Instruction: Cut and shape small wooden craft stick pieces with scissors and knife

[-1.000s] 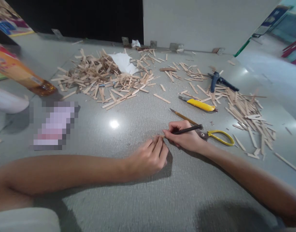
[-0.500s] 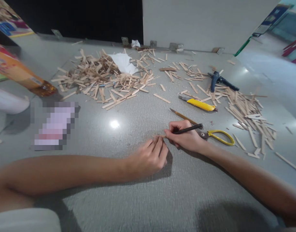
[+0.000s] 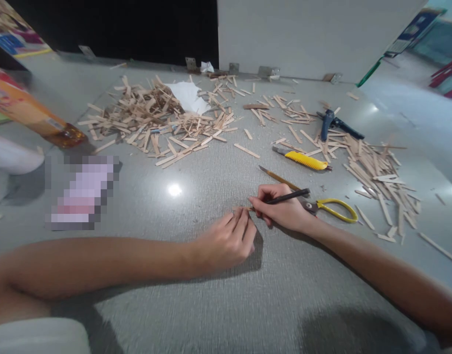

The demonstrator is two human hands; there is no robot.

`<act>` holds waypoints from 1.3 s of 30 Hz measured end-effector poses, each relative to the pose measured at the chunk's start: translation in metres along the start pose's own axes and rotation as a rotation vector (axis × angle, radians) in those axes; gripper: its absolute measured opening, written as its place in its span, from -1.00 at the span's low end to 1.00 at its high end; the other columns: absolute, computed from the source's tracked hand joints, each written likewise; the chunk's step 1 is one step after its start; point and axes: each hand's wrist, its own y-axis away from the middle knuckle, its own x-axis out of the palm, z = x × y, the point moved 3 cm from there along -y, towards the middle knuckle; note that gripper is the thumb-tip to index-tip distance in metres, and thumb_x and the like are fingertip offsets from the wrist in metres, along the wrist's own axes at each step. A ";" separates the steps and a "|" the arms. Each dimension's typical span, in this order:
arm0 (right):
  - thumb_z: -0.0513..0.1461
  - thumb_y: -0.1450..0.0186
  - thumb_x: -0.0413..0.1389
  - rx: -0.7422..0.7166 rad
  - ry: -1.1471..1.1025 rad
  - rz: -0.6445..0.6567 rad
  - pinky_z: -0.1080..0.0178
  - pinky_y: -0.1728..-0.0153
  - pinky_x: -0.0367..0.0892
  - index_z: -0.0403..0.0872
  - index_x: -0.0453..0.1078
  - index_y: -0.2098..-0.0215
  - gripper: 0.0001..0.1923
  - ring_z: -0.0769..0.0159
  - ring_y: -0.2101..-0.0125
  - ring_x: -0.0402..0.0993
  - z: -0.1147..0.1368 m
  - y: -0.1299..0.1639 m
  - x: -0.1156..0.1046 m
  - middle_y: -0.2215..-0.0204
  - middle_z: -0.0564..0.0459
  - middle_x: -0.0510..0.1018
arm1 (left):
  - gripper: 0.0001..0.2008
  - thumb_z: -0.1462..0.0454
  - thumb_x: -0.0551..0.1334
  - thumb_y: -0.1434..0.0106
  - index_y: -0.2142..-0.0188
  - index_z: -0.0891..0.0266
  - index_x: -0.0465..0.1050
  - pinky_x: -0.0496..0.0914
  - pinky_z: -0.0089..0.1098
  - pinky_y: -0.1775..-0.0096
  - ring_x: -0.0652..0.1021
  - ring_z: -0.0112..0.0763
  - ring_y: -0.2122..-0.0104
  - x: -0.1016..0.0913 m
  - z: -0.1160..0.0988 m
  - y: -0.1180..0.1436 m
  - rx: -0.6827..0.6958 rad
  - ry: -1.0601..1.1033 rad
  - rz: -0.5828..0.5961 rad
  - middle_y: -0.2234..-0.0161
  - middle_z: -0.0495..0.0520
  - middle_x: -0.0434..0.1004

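Small pale wooden stick piece (image 3: 241,208) pinned flat on the grey floor surface (image 3: 196,300), almost wholly hidden under the fingertips of the left hand (image 3: 226,242), curled down and pressing on it. Right hand (image 3: 281,209) closed in a writing grip round a thin dark pencil-like tool (image 3: 286,197), tip meeting the stick's exposed end just beside the left fingertips. Likely very light, thin and stiff, probably quick to snap or split along the grain and quick to skid on the smooth floor; best held flat by firm pressure near the worked end, or pinched by the long edges. Touching or just behind the right hand: yellow-handled scissors (image 3: 336,210) and a slim brown wooden pencil (image 3: 279,178). Farther off, a yellow utility knife (image 3: 303,159), a dark blue glue gun (image 3: 331,124), a big loose heap of cut wooden sticks (image 3: 155,123) with a white sheet of paper (image 3: 189,96) on it, and a second scatter of sticks (image 3: 376,172) to the right. Orange bottle (image 3: 34,115) well apart at the left. Nothing between the hands and the stick; scissors crowding the right wrist.
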 end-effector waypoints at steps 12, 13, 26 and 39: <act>0.07 -0.30 0.39 0.016 -0.004 0.001 0.44 0.78 0.18 -0.01 0.31 0.58 -0.47 0.49 0.78 0.32 0.000 -0.003 0.000 0.71 0.20 0.45 | -0.57 0.42 0.00 -0.53 0.20 0.59 0.65 0.67 -0.27 0.17 0.80 -0.07 0.22 -0.001 0.000 -0.001 0.012 -0.005 0.008 0.23 0.47 0.78; 0.08 -0.30 0.39 0.015 -0.004 0.000 0.44 0.78 0.18 -0.01 0.31 0.58 -0.47 0.49 0.77 0.32 -0.001 -0.003 0.000 0.71 0.19 0.46 | -0.57 0.43 -0.01 -0.53 0.20 0.59 0.65 0.67 -0.27 0.17 0.80 -0.08 0.22 -0.001 0.000 -0.001 0.010 -0.004 0.007 0.23 0.46 0.78; 0.05 -0.34 0.36 -0.008 0.005 -0.003 0.44 0.78 0.14 -0.02 0.32 0.57 -0.49 0.49 0.77 0.31 -0.002 -0.001 0.000 0.71 0.19 0.45 | -0.59 0.43 0.00 -0.52 0.19 0.59 0.65 0.68 -0.25 0.17 0.80 -0.06 0.22 -0.001 -0.001 0.000 0.017 0.013 0.017 0.22 0.48 0.78; -0.02 -0.34 0.34 -0.022 0.005 0.010 0.44 0.78 0.11 -0.02 0.32 0.60 -0.52 0.50 0.78 0.29 -0.002 -0.002 0.000 0.73 0.20 0.41 | -0.55 0.44 -0.03 -0.53 0.20 0.62 0.64 0.67 -0.24 0.20 0.80 -0.04 0.24 -0.002 0.000 -0.002 0.014 0.013 0.006 0.24 0.48 0.78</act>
